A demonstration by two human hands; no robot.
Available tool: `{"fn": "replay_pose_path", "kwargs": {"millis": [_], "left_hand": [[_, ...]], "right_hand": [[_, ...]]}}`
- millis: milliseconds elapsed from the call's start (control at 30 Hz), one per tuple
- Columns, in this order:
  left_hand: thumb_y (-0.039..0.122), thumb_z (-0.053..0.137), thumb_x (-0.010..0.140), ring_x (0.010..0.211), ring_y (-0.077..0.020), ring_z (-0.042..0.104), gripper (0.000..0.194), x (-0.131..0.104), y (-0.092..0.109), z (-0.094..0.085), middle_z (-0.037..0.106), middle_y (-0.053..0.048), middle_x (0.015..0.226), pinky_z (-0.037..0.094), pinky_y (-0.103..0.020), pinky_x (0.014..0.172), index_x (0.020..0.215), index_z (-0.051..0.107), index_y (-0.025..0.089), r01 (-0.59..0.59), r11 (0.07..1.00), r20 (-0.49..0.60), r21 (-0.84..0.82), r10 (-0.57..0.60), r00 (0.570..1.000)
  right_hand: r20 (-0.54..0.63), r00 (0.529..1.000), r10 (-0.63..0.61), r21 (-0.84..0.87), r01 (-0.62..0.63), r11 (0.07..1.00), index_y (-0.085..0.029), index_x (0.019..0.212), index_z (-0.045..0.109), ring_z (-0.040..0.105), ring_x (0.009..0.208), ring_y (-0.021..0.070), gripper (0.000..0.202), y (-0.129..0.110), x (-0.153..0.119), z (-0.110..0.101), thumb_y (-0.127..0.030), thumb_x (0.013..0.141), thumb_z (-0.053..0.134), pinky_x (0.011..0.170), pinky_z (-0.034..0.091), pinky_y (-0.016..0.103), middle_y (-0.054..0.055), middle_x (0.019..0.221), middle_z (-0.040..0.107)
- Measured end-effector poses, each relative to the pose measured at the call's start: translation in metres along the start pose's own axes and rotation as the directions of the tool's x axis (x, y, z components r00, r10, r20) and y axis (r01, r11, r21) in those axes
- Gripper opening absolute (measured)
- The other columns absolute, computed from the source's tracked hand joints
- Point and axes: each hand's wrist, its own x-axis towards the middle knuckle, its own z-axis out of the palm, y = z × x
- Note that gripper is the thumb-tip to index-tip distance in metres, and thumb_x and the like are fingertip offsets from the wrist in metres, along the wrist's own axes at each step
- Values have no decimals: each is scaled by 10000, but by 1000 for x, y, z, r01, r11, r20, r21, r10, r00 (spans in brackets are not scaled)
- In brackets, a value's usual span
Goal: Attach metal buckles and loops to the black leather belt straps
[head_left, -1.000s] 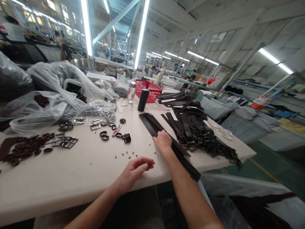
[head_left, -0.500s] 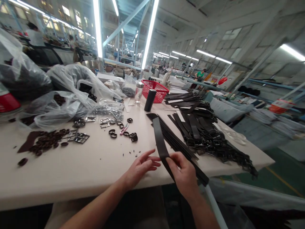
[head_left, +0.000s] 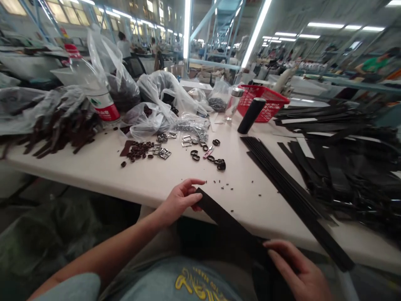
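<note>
A black strap (head_left: 230, 221) is stretched between my two hands at the table's front edge. Its upper left end is pinched by my left hand (head_left: 184, 196), thumb on top. My right hand (head_left: 294, 267) grips the strap lower down on the right; the part beyond hangs below the table. To the right of the strap, a stack of similar black straps (head_left: 282, 184) lies slantwise. Small dark bits are scattered past my left hand. Farther back are black loops (head_left: 194, 155), a pink-handled small tool (head_left: 208, 152), metal buckles (head_left: 164, 153) and brown loops (head_left: 138, 150).
A dark cylinder (head_left: 251, 115), a glass jar (head_left: 233, 104) and a red basket (head_left: 266, 102) stand at the back. Plastic bags (head_left: 163, 92), a large bottle (head_left: 102, 100) and brown strips (head_left: 62, 121) lie left. More black straps (head_left: 332, 167) cover the right side. People are in the distance.
The view has turned left. My left hand, open before, now holds the strap's end. The strap has swung from steep to slanting, and my right hand is lower and farther right.
</note>
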Motion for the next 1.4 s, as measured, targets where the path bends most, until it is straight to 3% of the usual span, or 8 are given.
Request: {"fn": "replay_pose_path", "kwargs": {"millis": [133, 400, 633, 767, 900, 1033, 1200, 1400], "left_hand": [[341, 756, 754, 585, -112, 649, 344, -22, -22, -1, 662, 21, 705, 496, -209, 574, 1028, 629, 176, 109, 992, -10, -62, -110, 994], [299, 787, 704, 676, -99, 618, 294, -33, -22, 2, 660, 26, 764, 487, -196, 644, 928, 635, 183, 137, 985, -55, -109, -144, 988], [291, 750, 750, 651, -96, 571, 265, -32, -31, -7, 633, 27, 713, 445, -200, 640, 969, 645, 185, 143, 987, -12, -68, -144, 989], [281, 706, 791, 721, -130, 599, 181, -32, -29, -6, 660, -6, 777, 477, -239, 695, 943, 684, 186, 5, 987, 31, 161, -10, 999], [220, 696, 803, 972, -215, 641, 177, -32, -24, -2, 708, -78, 1047, 497, -340, 876, 967, 759, 236, -288, 775, 130, 563, 261, 957], [230, 678, 839, 1083, -257, 616, 161, -28, -25, 0, 721, -97, 1084, 470, -410, 968, 932, 794, 289, -450, 577, 220, 682, 425, 878], [230, 679, 849, 1004, -253, 656, 120, -25, -16, 9, 756, -94, 930, 488, -410, 946, 864, 791, 271, -550, 564, 334, 616, 446, 831], [304, 575, 918, 793, -207, 685, 237, -7, 10, 9, 746, -111, 866, 522, -308, 769, 812, 766, 212, -522, 630, 493, 575, 244, 835]], "right_hand": [[-108, 972, -206, -44, 203, 978, -256, 1179, 674, 667, 1102, 258, 352, -45, 24, 38, -419, 868, 645, 972, 534, 371, 67, 1215, 702], [-114, 946, -303, 129, 317, 940, -240, 1136, 680, 675, 976, 231, 312, -86, 48, 105, -329, 842, 736, 899, 540, 380, 58, 1068, 727], [-62, 949, -309, 94, 314, 945, -219, 994, 691, 678, 848, 212, 162, -89, 47, 105, -282, 848, 718, 789, 533, 343, 42, 927, 738], [-47, 946, -319, -27, 318, 948, -208, 867, 687, 671, 750, 193, 63, -91, 46, 105, -253, 896, 654, 721, 499, 314, 29, 814, 734], [-76, 905, -418, -248, 389, 887, -199, 819, 669, 645, 710, 198, 127, -92, 48, 104, -219, 914, 587, 691, 457, 311, 34, 734, 705], [-68, 866, -495, -330, 448, 831, -191, 764, 637, 617, 666, 195, 159, -94, 48, 105, -175, 905, 566, 680, 434, 318, 30, 691, 672], [-105, 885, -454, -273, 414, 869, -193, 791, 650, 639, 689, 195, 166, -85, 50, 99, -212, 924, 554, 681, 443, 307, 28, 711, 680], [-312, 941, -130, -133, 92, 987, -206, 803, 696, 650, 622, 202, 296, -47, 68, 60, -469, 888, 589, 604, 476, 295, 31, 702, 709]]}}
